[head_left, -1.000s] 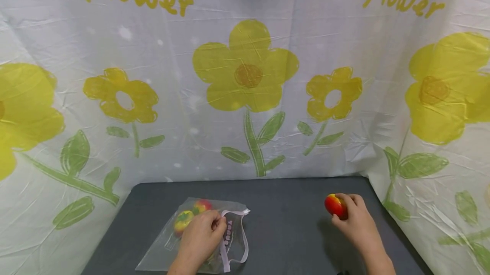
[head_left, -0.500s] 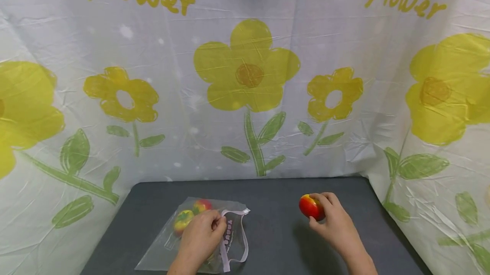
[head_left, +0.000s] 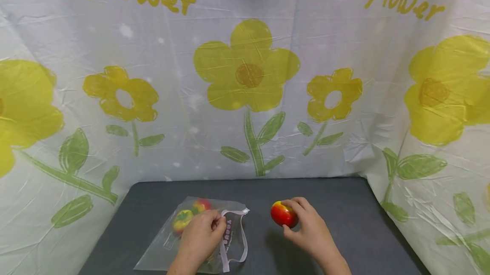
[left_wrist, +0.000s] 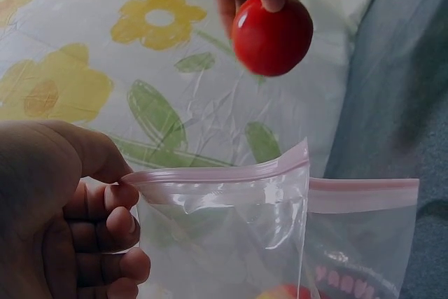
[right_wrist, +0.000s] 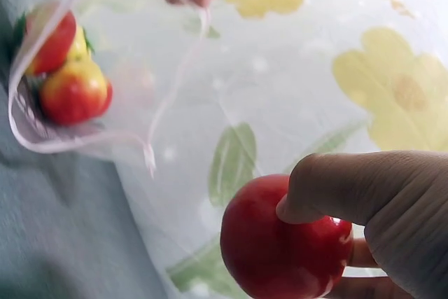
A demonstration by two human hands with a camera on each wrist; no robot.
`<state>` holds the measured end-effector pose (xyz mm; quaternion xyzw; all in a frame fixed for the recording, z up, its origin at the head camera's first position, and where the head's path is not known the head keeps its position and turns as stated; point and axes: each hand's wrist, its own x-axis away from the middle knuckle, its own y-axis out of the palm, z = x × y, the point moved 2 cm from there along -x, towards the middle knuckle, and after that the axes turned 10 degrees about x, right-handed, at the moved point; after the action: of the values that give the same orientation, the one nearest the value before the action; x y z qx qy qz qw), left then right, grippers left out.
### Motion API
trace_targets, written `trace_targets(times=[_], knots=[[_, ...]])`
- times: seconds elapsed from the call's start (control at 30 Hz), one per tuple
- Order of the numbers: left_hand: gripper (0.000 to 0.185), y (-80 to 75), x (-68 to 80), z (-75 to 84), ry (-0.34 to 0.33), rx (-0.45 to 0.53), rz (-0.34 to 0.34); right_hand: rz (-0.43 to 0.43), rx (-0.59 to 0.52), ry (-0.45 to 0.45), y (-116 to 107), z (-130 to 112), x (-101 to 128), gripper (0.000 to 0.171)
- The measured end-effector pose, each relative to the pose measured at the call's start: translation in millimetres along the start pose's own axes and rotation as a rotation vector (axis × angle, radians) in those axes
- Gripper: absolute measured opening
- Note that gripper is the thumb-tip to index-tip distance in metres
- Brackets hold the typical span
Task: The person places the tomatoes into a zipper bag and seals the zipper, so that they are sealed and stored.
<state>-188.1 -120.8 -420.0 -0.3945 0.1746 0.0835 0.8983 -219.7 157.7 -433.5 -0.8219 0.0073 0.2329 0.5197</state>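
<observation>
A clear plastic zip bag (head_left: pixel 153 251) with a pinkish zip edge lies on the dark table, its mouth held open toward the right. My left hand (head_left: pixel 203 236) pinches the bag's upper zip edge between thumb and index finger. Several red-and-yellow fruits (right_wrist: pixel 75 92) sit inside the bag, partly covered by my left hand in the head view. To the right of the opening, my right hand (head_left: pixel 311 232) grips a smooth, round red-and-yellow fruit (head_left: pixel 283 214) by thumb and fingertips, above the table. From the left wrist view this fruit (left_wrist: pixel 273 35) appears past the bag's zip edge.
The dark grey table (head_left: pixel 367 224) ends at the back against a white curtain (head_left: pixel 183 147) printed with yellow flowers. More curtain flanks both sides. Pink lettering (head_left: pixel 229 228) shows on the bag near its mouth.
My right hand has carried the round fruit leftward across the table, closer to the bag's mouth. The left hand and the bag have stayed in place.
</observation>
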Motion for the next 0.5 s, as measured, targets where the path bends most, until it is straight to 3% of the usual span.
trace_targets(times=[0.5], knots=[[0.031,1.7,-1.0,0.0,-0.050,0.001,-0.041,-0.079,-0.038,-0.161,19.6,-47.4,3.1,0.050]])
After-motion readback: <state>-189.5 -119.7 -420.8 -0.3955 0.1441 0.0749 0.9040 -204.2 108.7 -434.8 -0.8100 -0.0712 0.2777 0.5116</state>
